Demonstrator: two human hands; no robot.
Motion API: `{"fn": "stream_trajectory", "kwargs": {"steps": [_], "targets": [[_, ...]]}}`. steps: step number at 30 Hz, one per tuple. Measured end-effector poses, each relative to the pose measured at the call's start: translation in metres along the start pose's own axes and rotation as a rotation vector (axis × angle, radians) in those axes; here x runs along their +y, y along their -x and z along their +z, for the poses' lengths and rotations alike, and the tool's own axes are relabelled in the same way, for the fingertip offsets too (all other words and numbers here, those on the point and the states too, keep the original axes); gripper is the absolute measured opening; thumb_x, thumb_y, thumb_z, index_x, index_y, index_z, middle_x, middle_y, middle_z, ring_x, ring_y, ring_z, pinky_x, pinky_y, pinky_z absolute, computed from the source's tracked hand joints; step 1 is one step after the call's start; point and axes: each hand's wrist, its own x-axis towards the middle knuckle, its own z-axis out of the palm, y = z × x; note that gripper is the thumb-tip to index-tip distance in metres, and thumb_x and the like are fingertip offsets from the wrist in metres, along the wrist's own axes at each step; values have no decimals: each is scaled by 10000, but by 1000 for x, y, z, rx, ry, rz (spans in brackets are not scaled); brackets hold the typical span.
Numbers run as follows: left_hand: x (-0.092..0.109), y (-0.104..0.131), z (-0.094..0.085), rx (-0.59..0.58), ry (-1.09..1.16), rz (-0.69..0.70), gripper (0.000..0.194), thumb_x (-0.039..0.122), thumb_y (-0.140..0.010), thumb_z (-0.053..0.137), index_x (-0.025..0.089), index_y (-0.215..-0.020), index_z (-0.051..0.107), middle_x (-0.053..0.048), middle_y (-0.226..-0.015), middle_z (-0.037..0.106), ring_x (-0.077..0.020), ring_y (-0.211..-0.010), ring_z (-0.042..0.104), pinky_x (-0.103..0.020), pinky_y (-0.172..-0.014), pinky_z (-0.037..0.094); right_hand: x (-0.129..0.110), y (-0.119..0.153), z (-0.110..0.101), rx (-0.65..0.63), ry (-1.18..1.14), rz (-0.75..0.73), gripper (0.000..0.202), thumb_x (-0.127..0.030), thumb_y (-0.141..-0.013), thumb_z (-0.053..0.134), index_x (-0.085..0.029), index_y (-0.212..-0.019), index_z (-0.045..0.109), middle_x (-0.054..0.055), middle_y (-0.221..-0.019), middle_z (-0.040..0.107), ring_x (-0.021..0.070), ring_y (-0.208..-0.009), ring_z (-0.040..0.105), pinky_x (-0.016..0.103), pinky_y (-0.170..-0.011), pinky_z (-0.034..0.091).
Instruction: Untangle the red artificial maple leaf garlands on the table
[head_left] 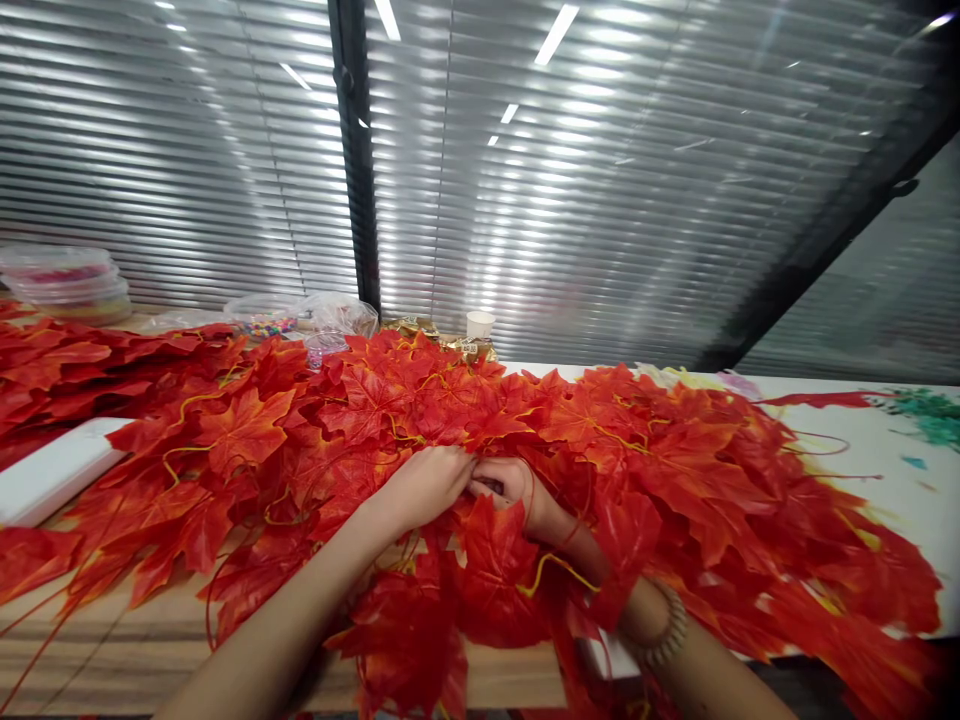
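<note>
L hand (435, 478) and R hand (517, 485) meet over the middle of the leaf heap (375, 395), fingers bent inward and bunched narrow; can't tell what, if anything, is pinched btwn them, as fingertips are hidden. Front leaf (493, 575) lies on heap's near side, just wearer-side of both hands, R hand nearer; long axis runs approx from hands toward wearer, upper point close by R hand.

Blinds (570, 230), slatted, glossy w/ reflected light strips, stand behind heap. Heap itself: long, loose spread of red-orange artificial-looking maple leaves, pointed lobes, faint veins, slight sheen. Wood-grain board (120, 650) shows along heap's near side; smooth white tabletop (919, 520) past its R end. White box (60, 475), oblong, rounded edges, sits at heap's L end, leaves against it. Stacked tubs (67, 290), clear round plastic, behind heap's L end. Clear bag (341, 315), crinkly, behind heap, L of ctr. White cup (480, 324), small, behind heap nr ctr. Beaded bracelet (673, 625), pale, over heap's near R part. Thinnest: yellow stem (559, 567), wiry, bent, on heap's near side.
</note>
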Motion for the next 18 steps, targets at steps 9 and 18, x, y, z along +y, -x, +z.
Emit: {"fn": "stream_trajectory", "kwargs": {"steps": [9,18], "targets": [[-1,0,0,24,12,4,283,173,-901,307,160,-839,583,-85,-769,646,-211,-682,622,-273,-587,432,3,-1,0,-12,17,-13,219,-185,-822,464,-154,-620,541,14,-623,571,114,-572,494,213,-580,407],[-3,0,1,33,35,23,267,157,-896,306,162,-826,563,-83,-789,646,-218,-712,618,-286,-615,430,5,-2,-1,-9,49,-75,238,-212,-825,444,-157,-594,469,-3,-576,486,97,-535,427,203,-532,338]]}}
